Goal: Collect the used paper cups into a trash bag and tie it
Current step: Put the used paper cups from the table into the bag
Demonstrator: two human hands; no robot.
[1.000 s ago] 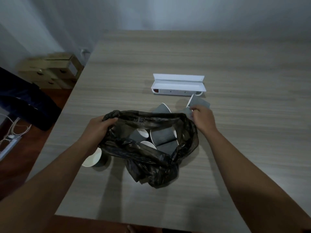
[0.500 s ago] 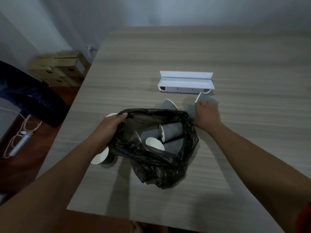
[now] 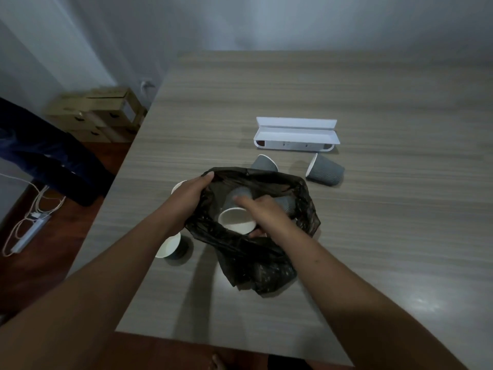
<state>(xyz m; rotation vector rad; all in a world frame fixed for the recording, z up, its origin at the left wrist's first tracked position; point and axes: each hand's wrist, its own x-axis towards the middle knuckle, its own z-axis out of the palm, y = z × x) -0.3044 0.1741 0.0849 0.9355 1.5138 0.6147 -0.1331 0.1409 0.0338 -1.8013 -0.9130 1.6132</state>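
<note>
While the left hand [image 3: 190, 194] grips the bag [image 3: 256, 252], right fingers [image 3: 244, 201] now hold a cup [image 3: 236, 218] inside.

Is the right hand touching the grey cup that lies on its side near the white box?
Apart. The head view shows the right hand inside the trash bag, with bare table between it and that cup.

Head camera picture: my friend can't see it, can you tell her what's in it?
A person's left hand holds open a black trash bag on a wooden table while the right hand puts a grey paper cup into it. More grey cups lie around the bag, one tipped over near an open white box.
</note>
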